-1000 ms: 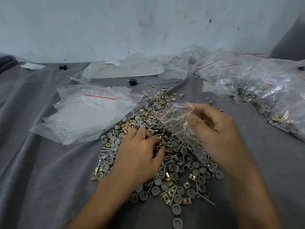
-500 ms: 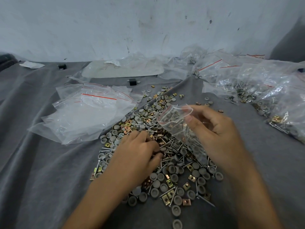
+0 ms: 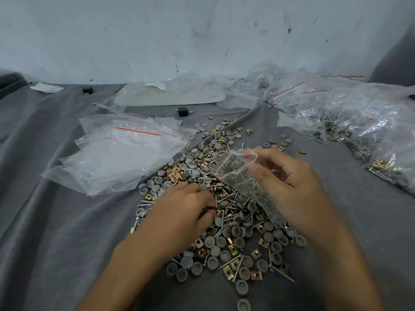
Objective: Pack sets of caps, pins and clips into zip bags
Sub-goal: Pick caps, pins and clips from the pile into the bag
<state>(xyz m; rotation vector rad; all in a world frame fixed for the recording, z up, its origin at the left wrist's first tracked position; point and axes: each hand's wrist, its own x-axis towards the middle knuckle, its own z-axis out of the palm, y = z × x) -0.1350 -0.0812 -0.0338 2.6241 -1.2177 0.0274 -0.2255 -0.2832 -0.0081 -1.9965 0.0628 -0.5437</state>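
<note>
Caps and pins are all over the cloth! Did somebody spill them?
Not really a spill: the pile of caps, pins and clips lies loose on the grey cloth for sorting. A few stray caps sit apart toward the filled bags. Nothing looks broken.

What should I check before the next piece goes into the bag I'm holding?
1. Bag mouth open: ok; the right hand holds the small bag with its mouth gaping.
2. Piece picked up: cannot tell; the left hand curls its fingers on the pile, hiding any catch.
3. Count in bag: cannot tell; pins and caps show through, uncountable.
4. Empty bags ready: ok, left of the pile.
5. Filled bags kept apart: ok, at the right.
</note>
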